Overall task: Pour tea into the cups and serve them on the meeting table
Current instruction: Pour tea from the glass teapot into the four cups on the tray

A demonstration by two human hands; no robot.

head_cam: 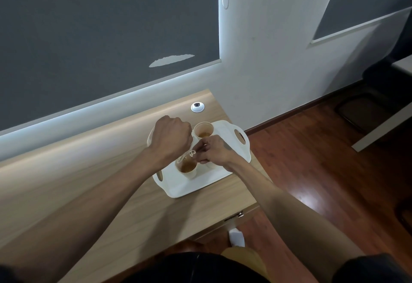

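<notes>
Left hand (172,136) is hovering curled in a fist, its grip hidden. Right hand (214,151) is pinching a glass pot (191,154). Worktop (89,182) is carrying a white tray (189,187), which is holding a far cup (202,129) and a near cup (188,170) of tea beneath the pot.
</notes>
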